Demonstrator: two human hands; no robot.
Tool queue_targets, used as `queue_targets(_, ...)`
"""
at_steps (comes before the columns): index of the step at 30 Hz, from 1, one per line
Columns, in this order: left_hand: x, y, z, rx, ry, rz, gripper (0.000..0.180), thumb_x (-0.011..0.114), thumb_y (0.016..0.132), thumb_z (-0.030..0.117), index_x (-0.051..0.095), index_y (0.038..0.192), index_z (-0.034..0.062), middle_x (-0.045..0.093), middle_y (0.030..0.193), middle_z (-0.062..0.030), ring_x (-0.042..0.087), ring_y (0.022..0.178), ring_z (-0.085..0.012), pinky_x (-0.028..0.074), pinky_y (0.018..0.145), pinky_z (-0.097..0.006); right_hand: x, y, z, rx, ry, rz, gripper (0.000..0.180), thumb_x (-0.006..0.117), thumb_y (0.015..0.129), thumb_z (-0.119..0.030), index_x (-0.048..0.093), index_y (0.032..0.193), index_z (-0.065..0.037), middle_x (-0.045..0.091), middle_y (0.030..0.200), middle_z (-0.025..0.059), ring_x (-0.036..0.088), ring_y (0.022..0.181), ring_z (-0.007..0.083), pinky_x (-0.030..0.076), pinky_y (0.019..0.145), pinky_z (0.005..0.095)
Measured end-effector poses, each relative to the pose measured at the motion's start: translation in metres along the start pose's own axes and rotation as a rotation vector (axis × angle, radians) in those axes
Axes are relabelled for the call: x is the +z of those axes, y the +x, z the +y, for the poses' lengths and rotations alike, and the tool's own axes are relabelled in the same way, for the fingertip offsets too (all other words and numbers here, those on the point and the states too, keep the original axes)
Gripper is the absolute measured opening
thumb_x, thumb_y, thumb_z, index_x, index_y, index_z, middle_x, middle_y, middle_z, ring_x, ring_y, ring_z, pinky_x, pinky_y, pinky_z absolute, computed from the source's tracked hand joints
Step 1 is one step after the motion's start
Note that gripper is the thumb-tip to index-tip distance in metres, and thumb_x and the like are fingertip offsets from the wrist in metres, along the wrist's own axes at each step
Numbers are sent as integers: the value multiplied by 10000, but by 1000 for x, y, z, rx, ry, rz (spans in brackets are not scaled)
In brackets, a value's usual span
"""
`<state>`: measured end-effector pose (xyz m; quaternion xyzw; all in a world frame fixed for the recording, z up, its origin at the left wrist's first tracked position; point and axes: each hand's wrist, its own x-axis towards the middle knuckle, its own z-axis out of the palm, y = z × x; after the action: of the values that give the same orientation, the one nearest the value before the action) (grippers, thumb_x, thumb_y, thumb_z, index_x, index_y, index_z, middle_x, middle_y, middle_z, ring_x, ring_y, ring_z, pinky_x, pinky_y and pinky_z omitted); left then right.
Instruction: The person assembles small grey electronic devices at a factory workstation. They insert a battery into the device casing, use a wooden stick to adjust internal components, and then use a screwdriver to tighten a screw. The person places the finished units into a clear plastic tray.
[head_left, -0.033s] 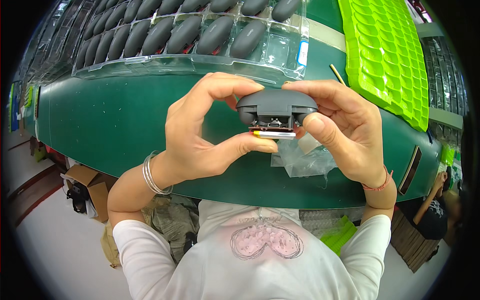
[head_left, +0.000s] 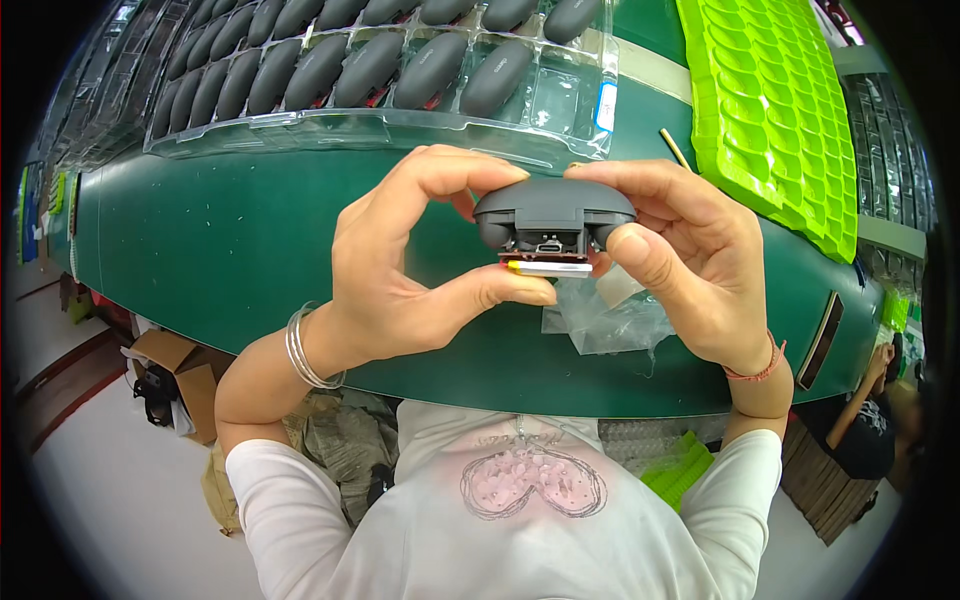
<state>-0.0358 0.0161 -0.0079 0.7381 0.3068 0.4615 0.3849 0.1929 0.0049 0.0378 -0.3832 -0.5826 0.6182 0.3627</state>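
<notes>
Between my two hands sits a dark grey rounded plastic housing [head_left: 553,206], its open side toward me. A small charging port [head_left: 549,248] shows in the opening, above the edge of a circuit board. Beneath the board lies a flat silver battery [head_left: 552,269] with yellow tape at its left end. My left hand [head_left: 400,255] grips the left side, with a fingertip on top and the thumb under the battery. My right hand [head_left: 695,250] holds the right side, index finger on top and thumb at the near right edge. Its other fingers are partly hidden behind the housing.
A clear plastic tray [head_left: 370,130] at the back holds several similar dark grey housings. Bright green moulded trays [head_left: 775,110] lie at the right. A crumpled clear bag [head_left: 610,325] rests on the green table [head_left: 200,260] below my hands. At far right is another person's arm [head_left: 850,410].
</notes>
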Motion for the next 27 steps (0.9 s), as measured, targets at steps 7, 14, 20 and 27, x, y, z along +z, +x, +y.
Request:
queue_targets(7, 3, 0, -2, -3, 15, 38, 580, 903, 630, 284, 611, 1061, 28, 680, 1003, -105, 645, 852, -179, 511, 708, -277, 1, 1, 0, 31, 20, 14, 405, 580, 967, -210, 534, 1234, 92, 653, 1060, 139, 622, 882, 136, 509, 740, 262)
queue_targets(14, -3, -5, -1, -16, 44, -9, 613, 906, 626, 285, 597, 1076, 5, 664, 1009, -116, 632, 875, -192, 497, 752, -285, 5, 3, 1, 45, 29, 6, 391, 578, 968, -211, 549, 1215, 91, 656, 1050, 133, 619, 866, 134, 506, 738, 264)
queue_targets(20, -3, -3, 16, -106, 83, -15, 553, 889, 665, 201, 600, 1088, -7, 661, 962, -131, 650, 796, -182, 524, 686, -292, 2, -1, -2, 42, -24, 4, 266, 612, 937, -109, 589, 1149, 49, 683, 933, 108, 662, 841, 134, 534, 745, 269)
queue_targets(27, 6, -7, 14, -149, 1, -47, 554, 867, 677, 165, 582, 1115, -17, 647, 931, -116, 647, 808, -172, 518, 722, -278, 2, -1, -3, 1, 37, -22, 287, 607, 945, -145, 587, 1145, 60, 702, 949, 154, 667, 837, 144, 537, 763, 292)
